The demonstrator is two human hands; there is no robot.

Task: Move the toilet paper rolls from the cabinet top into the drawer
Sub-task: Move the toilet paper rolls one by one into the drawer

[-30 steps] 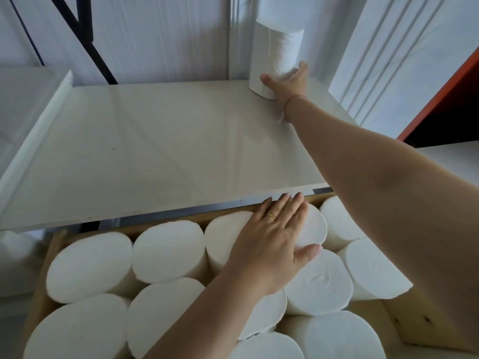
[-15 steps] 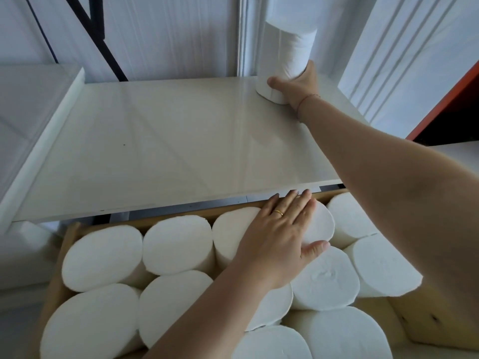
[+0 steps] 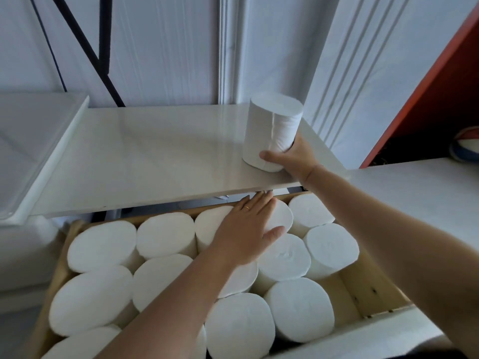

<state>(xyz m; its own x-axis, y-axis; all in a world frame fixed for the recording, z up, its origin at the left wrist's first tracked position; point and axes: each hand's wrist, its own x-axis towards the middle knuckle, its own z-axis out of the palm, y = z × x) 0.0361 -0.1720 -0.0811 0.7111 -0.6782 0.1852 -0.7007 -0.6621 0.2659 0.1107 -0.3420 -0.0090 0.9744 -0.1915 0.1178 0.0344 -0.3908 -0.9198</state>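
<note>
White panelled walls [image 3: 166, 47] back a pale worktop [image 3: 155, 156]. Near its right front edge one roll [image 3: 272, 125] is upright, the right grip [image 3: 293, 159] curled round its base. Below, the open drawer [image 3: 363, 288] is packed with upright rolls [image 3: 166, 234]. The left grip [image 3: 246, 229], fingers straight, rests flat on their tops at the back.

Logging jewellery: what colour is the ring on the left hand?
Gold; the ring is a thin band on the left hand, head view.

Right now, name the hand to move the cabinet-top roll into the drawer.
Right. The right hand grips the white cylindrical toilet paper roll; the left hand lies flat on packed rolls in the wooden drawer.
</note>
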